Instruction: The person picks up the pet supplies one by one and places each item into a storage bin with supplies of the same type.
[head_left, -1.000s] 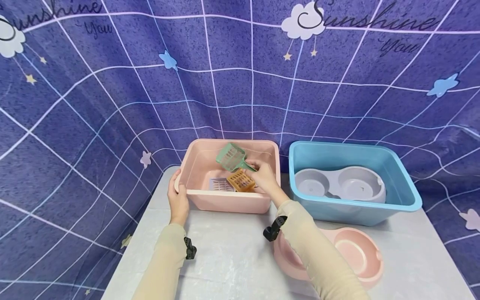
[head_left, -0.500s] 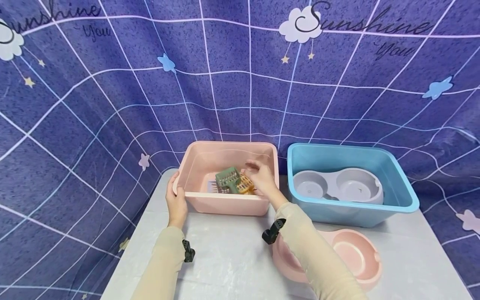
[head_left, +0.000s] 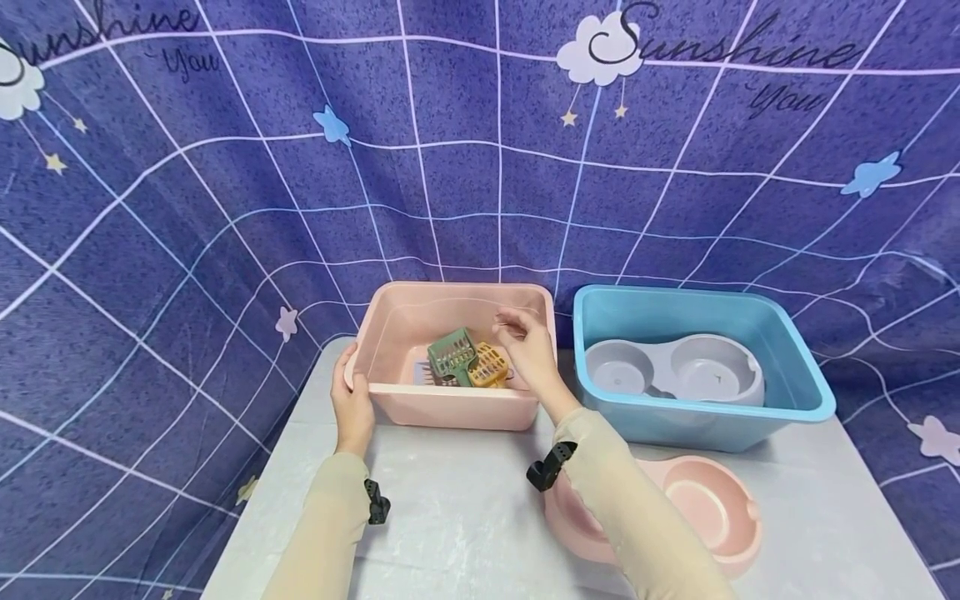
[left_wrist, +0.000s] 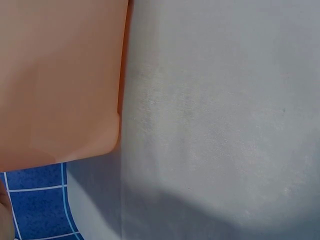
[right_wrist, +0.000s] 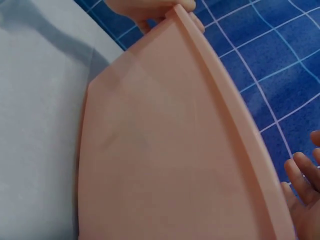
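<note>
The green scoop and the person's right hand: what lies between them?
In the head view, the yellow scoop lies between the green scoop and the right hand.

"Sunshine You" (head_left: 753, 53), printed twice, purple curtain (head_left: 465, 183)

1. Left forearm (head_left: 318, 521) is stretched forward, covered by a pale sleeve (head_left: 341, 475).
2. Left hand (head_left: 354, 408) is curled in a grip, thumb set apart from the fingers.
3. Right forearm (head_left: 637, 508) is angled forward and inward, sleeved alike.
4. Right hand (head_left: 531, 354) is held farther forward, fingers loosely bent; in right wrist view, fingertips (right_wrist: 297, 167) are seen spread.
</note>
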